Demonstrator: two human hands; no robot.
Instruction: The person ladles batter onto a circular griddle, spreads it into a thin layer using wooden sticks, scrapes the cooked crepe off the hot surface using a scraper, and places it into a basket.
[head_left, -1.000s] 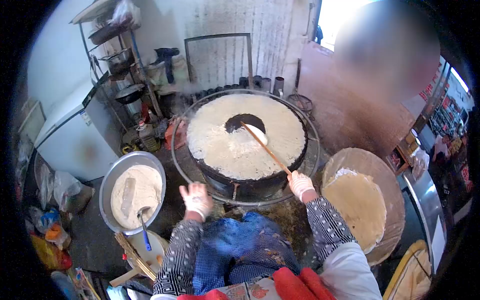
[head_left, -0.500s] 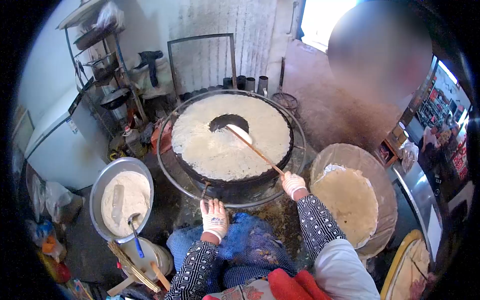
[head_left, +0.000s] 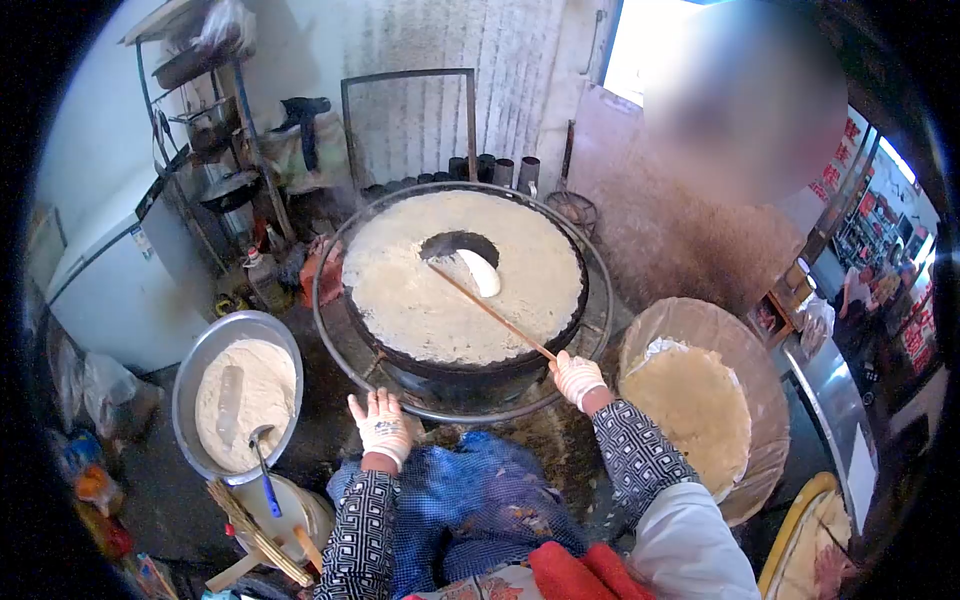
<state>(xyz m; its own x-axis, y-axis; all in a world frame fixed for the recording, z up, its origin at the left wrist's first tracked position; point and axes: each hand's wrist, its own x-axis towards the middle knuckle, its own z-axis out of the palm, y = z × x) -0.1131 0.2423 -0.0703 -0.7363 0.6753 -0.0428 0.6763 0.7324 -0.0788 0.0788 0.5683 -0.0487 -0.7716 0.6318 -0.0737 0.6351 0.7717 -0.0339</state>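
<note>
A blue checked cloth [head_left: 430, 520] covers the lap, cut off by the lower edge along with a red garment [head_left: 570, 570]. The left hand [head_left: 383, 428], in a pale glove, has its fingers spread beside a round metal ring [head_left: 452, 414]; whether they touch it I cannot tell. Dark print on that glove is too small to read. The right hand [head_left: 577, 381], gloved too, has its fingers closed around the near end of a slender brown wooden stick [head_left: 495, 315]. The stick reaches across a pale batter layer [head_left: 400, 285] on a round black griddle [head_left: 460, 376], its far end beside a glossy white mound [head_left: 480, 272]. To the right, a wide tan round container [head_left: 770, 430] holds a flat yellowish pancake [head_left: 690, 410]. Farther off, a label [head_left: 141, 241] on a white chest freezer [head_left: 105, 270] is illegible, as is red lettering [head_left: 838, 160] at upper right, next to a blurred patch.
</note>
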